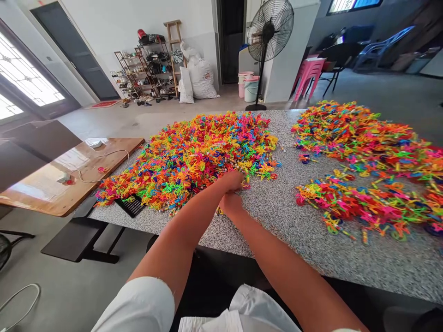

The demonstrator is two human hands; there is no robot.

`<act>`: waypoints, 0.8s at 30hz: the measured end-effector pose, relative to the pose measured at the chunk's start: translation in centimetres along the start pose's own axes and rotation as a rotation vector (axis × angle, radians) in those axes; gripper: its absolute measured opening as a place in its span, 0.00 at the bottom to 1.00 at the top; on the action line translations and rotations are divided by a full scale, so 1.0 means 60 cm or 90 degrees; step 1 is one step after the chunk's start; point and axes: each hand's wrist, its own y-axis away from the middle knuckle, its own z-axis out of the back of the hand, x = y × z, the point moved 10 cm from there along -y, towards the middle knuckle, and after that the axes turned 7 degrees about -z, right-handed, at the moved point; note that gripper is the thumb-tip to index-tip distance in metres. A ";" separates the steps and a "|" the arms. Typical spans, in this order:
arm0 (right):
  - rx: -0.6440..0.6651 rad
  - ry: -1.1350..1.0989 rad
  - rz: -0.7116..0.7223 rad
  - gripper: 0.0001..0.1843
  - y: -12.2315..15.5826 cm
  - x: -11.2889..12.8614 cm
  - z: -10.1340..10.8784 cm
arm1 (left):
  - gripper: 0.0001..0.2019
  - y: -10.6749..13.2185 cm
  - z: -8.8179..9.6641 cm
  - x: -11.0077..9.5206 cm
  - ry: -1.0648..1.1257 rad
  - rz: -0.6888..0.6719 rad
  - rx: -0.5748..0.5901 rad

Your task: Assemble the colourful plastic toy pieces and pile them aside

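A large heap of small, bright plastic pieces (pixel 194 157), many with loops, covers the left part of the speckled table (pixel 273 198). At the heap's near right edge, my left hand (pixel 234 180) is closed, its fingers largely hidden. Just below it and nearly touching, my right hand (pixel 230 202) is curled closed. What either hand grips is too small and covered to make out. A few pieces show right beside my hands, pink near the left and yellow under the right.
A second spread of similar pieces (pixel 374 203) lies on the right. A black slotted tray (pixel 132 206) sits partly beneath the heap's near left edge. Left of it stands a wooden table (pixel 79 170) with a cable. A fan (pixel 268 32) stands behind.
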 end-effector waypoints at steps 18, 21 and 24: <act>0.036 -0.797 -0.133 0.11 0.107 -0.168 0.023 | 0.12 0.287 0.071 0.119 0.280 0.148 -0.356; 0.039 -0.886 -0.113 0.13 0.123 -0.153 0.040 | 0.07 0.312 0.082 0.082 0.231 0.104 -0.422; 0.013 -0.937 -0.099 0.13 0.128 -0.136 0.056 | 0.07 0.327 0.062 0.049 0.292 0.105 -0.414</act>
